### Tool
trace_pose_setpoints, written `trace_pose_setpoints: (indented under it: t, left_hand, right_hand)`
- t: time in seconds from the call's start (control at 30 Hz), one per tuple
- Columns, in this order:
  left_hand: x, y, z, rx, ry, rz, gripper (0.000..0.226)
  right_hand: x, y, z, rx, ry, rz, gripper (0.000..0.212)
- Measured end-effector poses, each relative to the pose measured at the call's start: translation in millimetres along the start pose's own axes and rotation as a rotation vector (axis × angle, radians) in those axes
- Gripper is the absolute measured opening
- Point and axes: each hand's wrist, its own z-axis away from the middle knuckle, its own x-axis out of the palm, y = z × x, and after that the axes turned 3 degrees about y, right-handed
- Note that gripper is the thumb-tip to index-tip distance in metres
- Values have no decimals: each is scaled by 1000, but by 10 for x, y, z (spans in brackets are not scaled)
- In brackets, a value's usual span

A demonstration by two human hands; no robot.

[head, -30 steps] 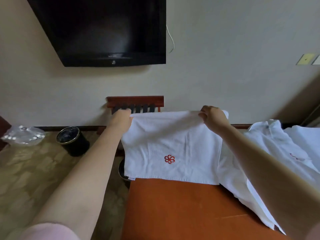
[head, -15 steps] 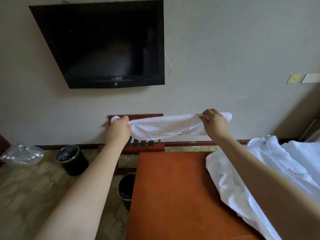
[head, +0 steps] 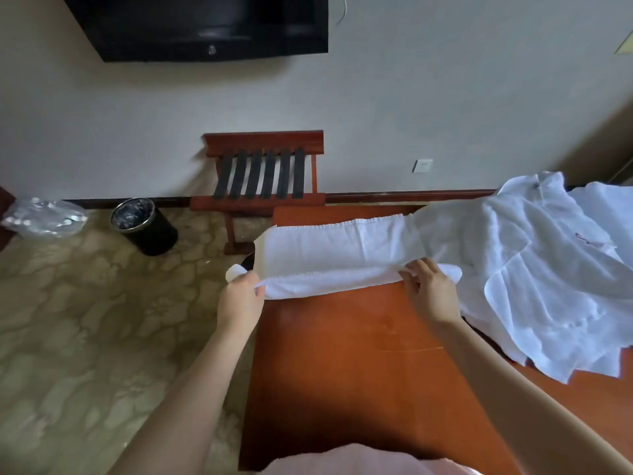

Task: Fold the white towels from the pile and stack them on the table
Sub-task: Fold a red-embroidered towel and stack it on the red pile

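From the head camera, a white towel [head: 335, 255] lay across the far end of the orange-brown table [head: 359, 354], doubled over into a long band. Its left end reached past the table's left edge and its right end ran up against the pile of white towels [head: 534, 269].

The left hand [head: 241, 296] pinched the near edge of the band at its left end, thumb and fingers closed on the cloth, with a small corner sticking out beyond the knuckles. The right hand [head: 430, 293] gripped the same near edge at the other end, fingers curled over the fold, and a rounded corner poked out to its right. Both forearms stretched forward from the bottom of the picture, above a strip of pink garment [head: 359, 461].

The pile sprawled loosely over the right side of the table, crumpled and unfolded, one piece showing a small red mark.

Beyond the table stood a wooden luggage rack [head: 263, 173] with dark straps, set against the pale wall. A black waste bin [head: 144, 224] stood on the patterned floor [head: 68, 320] to the rack's left, and a clear plastic bag [head: 41, 217] lay further left. A dark television [head: 205, 25] hung on the wall above, and a white socket [head: 422, 165] sat low on the wall to the right of the rack.
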Motion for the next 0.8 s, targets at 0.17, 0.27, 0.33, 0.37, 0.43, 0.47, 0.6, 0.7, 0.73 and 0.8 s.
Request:
trace_pose_setpoints:
  t: [0.17,0.27,0.33,0.37,0.43,0.47,0.6,0.7,0.73,0.8]
  left_hand:
    - [276,-161,504,-36,-126,-68,27]
    - [418,-271,763,-48,-221,-132,27]
    - [487,-308,886,-32,-284,-160,25]
    - [517,-324,934,-22,-310,-167,24]
    - [552,-355,1004,-13,-359,-197,22]
    - [562,-380,1039,-9,-389,-227,19]
    - [574,-471,1155,-23,-527,-399,8]
    - [561,-430,1123,-12,-658,-514,15]
    - [558,-395,1083,-6,-732,-577,22]
    - [548,-314,977,-14,-920,-707,37]
  right_hand:
    - [89,154,499,56,-131,58,13]
    - [135,273,725,71,-259,109,14]
    - [169,349,835,117,-356,150,14]
    - [186,383,885,148,-405,172,13]
    - [215,428,962,212,-501,202,10]
    - [224,433,993,234,-554,210,9]
    - [284,359,1067,166,-860,341,16]
    - [305,244,1017,117,-1039,474,18]
    - [309,211,988,100,-1095,491,18]
    - [321,166,918,105,-1186,494,29]
